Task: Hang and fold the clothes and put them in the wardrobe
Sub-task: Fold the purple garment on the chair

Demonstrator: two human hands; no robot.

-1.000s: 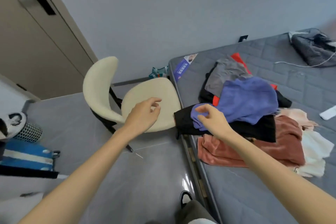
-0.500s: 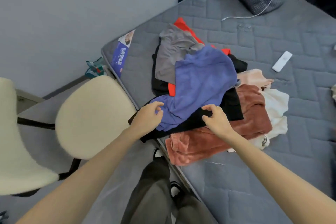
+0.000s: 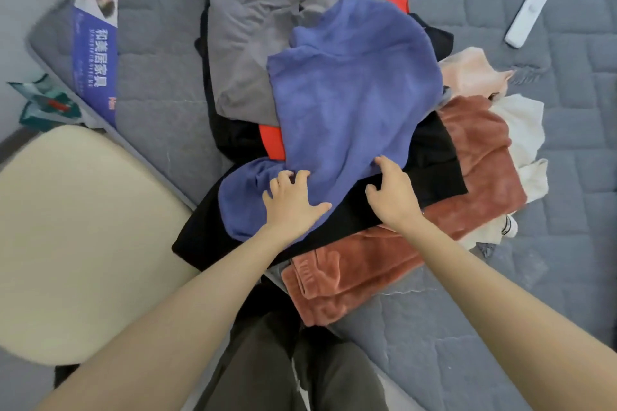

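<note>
A pile of clothes lies on the grey quilted mattress (image 3: 500, 310). On top is a blue fleece garment (image 3: 350, 83), over a black garment (image 3: 434, 160), a grey one (image 3: 253, 43), a red one (image 3: 270, 143) and a rust velvet one (image 3: 367, 270). My left hand (image 3: 290, 203) lies on the blue garment's near sleeve, fingers curled into the fabric. My right hand (image 3: 392, 192) sits at the blue garment's near hem, fingers curled at its edge, palm over the black garment.
A cream chair seat (image 3: 83, 243) stands against the mattress corner on the left. A white remote (image 3: 526, 18) lies on the mattress at the far right. Pale pink (image 3: 467, 73) and white (image 3: 524, 130) clothes lie at the pile's right. A teal bag (image 3: 43, 103) sits on the floor.
The view has swung down and closer over the pile. Both hands have come together onto the blue garment's near edge, the left from above the chair, the right shifting along the hem.
</note>
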